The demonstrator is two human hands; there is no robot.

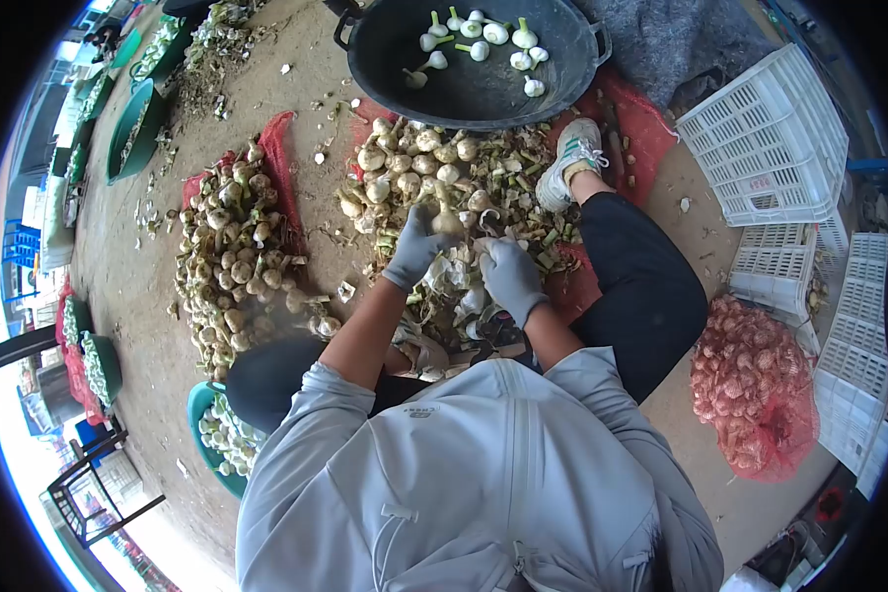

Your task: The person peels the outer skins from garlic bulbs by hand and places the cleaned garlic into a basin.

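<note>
My left hand [420, 243], in a grey glove, is closed around a garlic bulb [447, 219] whose stem points up. Close by on the right, my gloved right hand [508, 275] is closed; what it holds, if anything, is too small to make out. Beneath and in front of both hands lies a pile of unpeeled garlic [405, 163] mixed with cut stems and husks. Beyond the pile, a large black basin [385, 74] holds several clean white bulbs [496, 35].
Another garlic pile [232, 237] lies to the left on red netting. A green basin [203, 424] of garlic stands by my left knee. White crates [760, 148] and a red mesh sack [755, 385] are on the right. Green tubs [136, 128] line the far left.
</note>
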